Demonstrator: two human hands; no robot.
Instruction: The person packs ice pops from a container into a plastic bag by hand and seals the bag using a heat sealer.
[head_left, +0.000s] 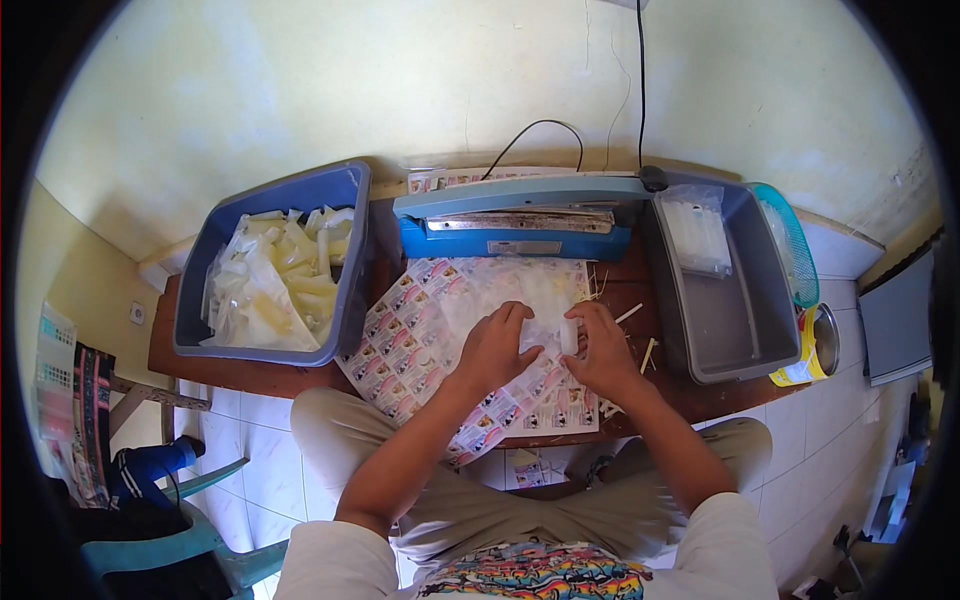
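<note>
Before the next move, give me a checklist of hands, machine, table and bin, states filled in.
1. Right hand on the white tube: ok, between thumb and fingers.
2. Left hand gripping clear plastic: cannot tell.
3. Both hands away from the blue machine: ok.
4. Machine powered: cannot tell, no lit indicator readable.
5. Table free of loose strips: not ok, several beside the right hand.
6. Room in the right-hand bin: ok.

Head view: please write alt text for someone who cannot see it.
A person's left hand and right hand work over patterned paper, the right one holding a small white roll. Behind them stands a blue machine; a left tub holds yellowish packets, a right tub a bag of white tubes.
</note>
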